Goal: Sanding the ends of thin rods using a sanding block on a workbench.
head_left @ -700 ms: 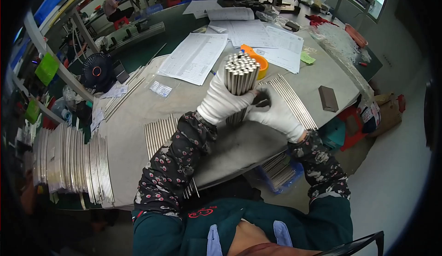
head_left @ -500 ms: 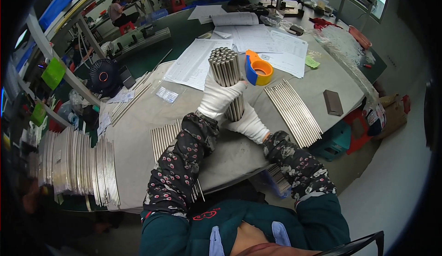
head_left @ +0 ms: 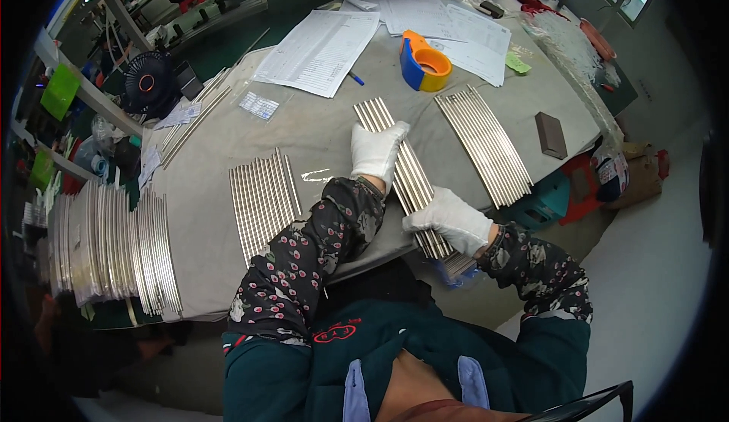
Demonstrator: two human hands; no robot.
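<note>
A row of long silver metal rods [head_left: 416, 183] lies flat on the grey table [head_left: 205, 156], running from the middle of the table to its near edge. My left hand [head_left: 377, 152], in a white glove, rests flat on the far half of the rods with fingers stretched out. My right hand [head_left: 452, 218], also gloved, is curled over the near end of the same rods at the table's edge. The rods' near tips stick out past the edge, below my right wrist.
Two more rows of rods lie flat, one to the left [head_left: 264, 194] and one to the right [head_left: 486, 145]. Tall stacks of rods [head_left: 114, 247] fill the far left. An orange and blue tape dispenser [head_left: 424, 61], papers [head_left: 323, 39], a dark block [head_left: 550, 133] and a fan [head_left: 148, 84] stand further out.
The rods were held upright as a tight bundle in both hands above the table. Now they lie flat, spread in a row, with both hands on top.
</note>
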